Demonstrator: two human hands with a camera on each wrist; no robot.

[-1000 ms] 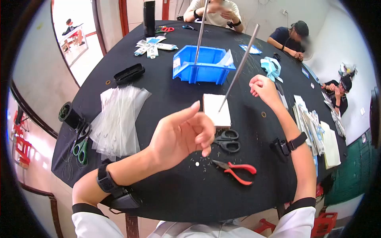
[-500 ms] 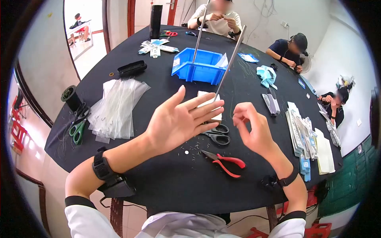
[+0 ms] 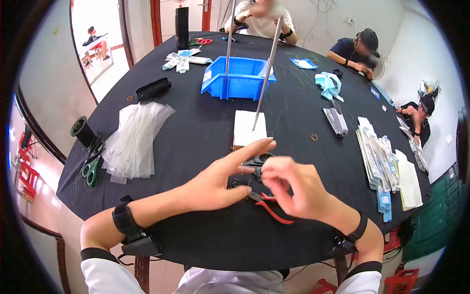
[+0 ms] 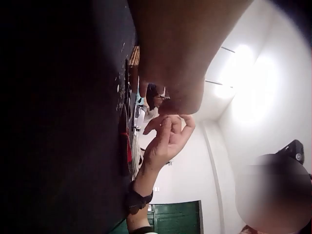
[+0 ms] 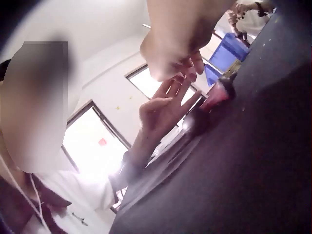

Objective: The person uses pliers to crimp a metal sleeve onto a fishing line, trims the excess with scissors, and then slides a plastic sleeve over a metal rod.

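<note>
Over the near middle of the black table, my left hand [image 3: 220, 182] has its fingers and thumb extended and spread apart. Nothing shows in its grasp. Close beside its fingertips is my right hand [image 3: 301, 191], its fingers bent towards the thumb; whether a tiny thing is pinched there I cannot tell. Red-handled pliers [image 3: 274, 213] lie partly hidden below the hands, and black scissors [image 3: 255, 161] lie just behind them. In the right wrist view the left hand [image 5: 163, 109] reaches up to the right one. The left wrist view shows the right hand [image 4: 168, 139] with bent fingers.
A white block [image 3: 248, 128] with a metal rod [image 3: 267, 78] stands behind the hands, before a blue bin [image 3: 237, 87]. Clear plastic bags [image 3: 134, 142], green scissors [image 3: 90, 171] and a thread spool [image 3: 82, 130] lie left; packets [image 3: 369, 152] lie right. People sit around the far edge.
My right hand has come down and left from beside the rod to my left hand's fingertips. The left hand, palm spread half a second ago, has turned, with its thumb now lower.
</note>
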